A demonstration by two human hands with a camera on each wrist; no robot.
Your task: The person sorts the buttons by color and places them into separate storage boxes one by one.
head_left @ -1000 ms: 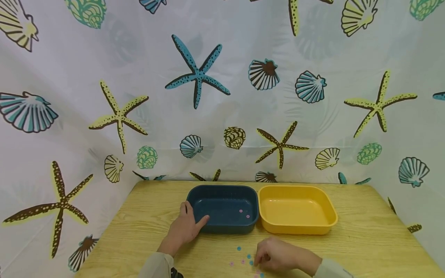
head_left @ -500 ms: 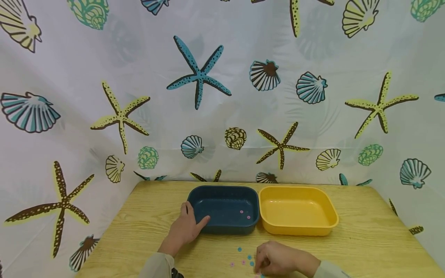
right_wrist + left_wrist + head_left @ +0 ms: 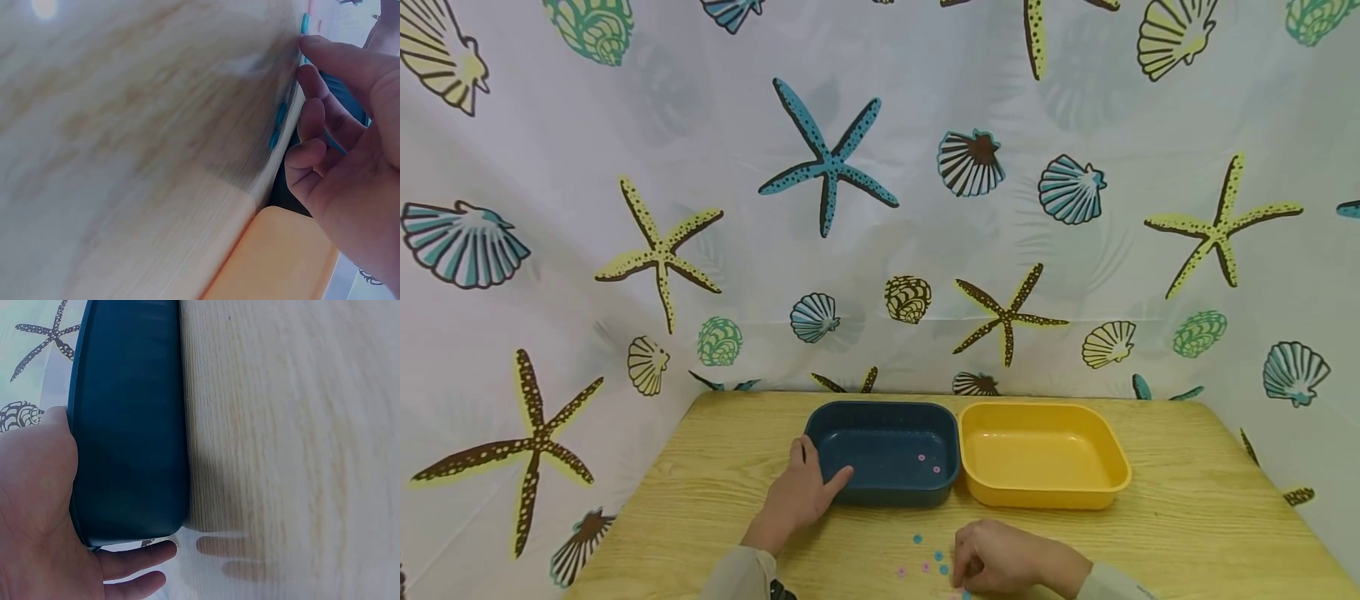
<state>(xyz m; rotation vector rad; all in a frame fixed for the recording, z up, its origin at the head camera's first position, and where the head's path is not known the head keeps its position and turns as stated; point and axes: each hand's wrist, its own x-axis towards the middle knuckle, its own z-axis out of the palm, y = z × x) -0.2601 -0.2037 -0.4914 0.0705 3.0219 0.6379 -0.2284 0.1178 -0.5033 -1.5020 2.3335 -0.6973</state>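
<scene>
My left hand (image 3: 800, 492) rests at the left end of a dark blue plastic tub (image 3: 880, 479), thumb over its front rim. In the left wrist view the fingers (image 3: 140, 559) lie straight along the tub's end. Two small pink buttons (image 3: 936, 470) lie inside. My right hand (image 3: 1000, 556) is down on the table among small buttons, its fingers curled and the thumb near the index fingertip. Whether it pinches a button is hidden. Blue buttons (image 3: 938, 556) and pink buttons (image 3: 902, 572) lie to its left; a blue button (image 3: 966, 595) is just below the fingertips.
Right against the blue tub stands a yellow tub (image 3: 1045, 497), with nothing visible inside. Both stand on a wood-grain table (image 3: 1195, 500). A white curtain (image 3: 910, 242) printed with shells and starfish hangs behind and at both sides.
My right hand has shifted slightly down among the buttons, covering some of the pink and blue ones near its fingertips. The left hand stays on the blue tub.
</scene>
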